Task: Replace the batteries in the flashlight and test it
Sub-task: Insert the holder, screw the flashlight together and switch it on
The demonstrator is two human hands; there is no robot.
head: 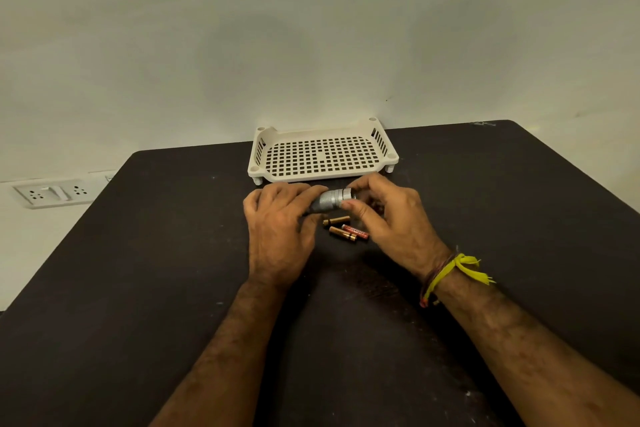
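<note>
Both hands are up off the table (173, 253) a bit, working on the flashlight (330, 199) right in the middle of the shot. The left hand (280, 229) has its fingers curled around the body of the flashlight, so most of that end is hidden under the knuckles. The right hand (384, 215) pinches the other end, thumb underneath and fingertips on top, wrapped round the ribbed ring there. The flashlight is silver with a knurled grip and lies roughly sideways between the two hands, tilted slightly up toward the right. I can't tell if the end piece is screwed on tight or partly loose, the fingers cover the seam. Just below the flashlight, on the dark tabletop, there are three small batteries (346, 230) lying close together: one gold one nearest the flashlight, another gold one under it, and a red one touching or nearly touching that second one, partly tucked under the right hand. The right wrist has a yellow thread (460, 269) tied round it with some darker bands next to it. Behind the hands sits a white perforated tray (322, 158) pushed up against the wall. Off to the left on the wall there's a socket plate (52, 194).
</note>
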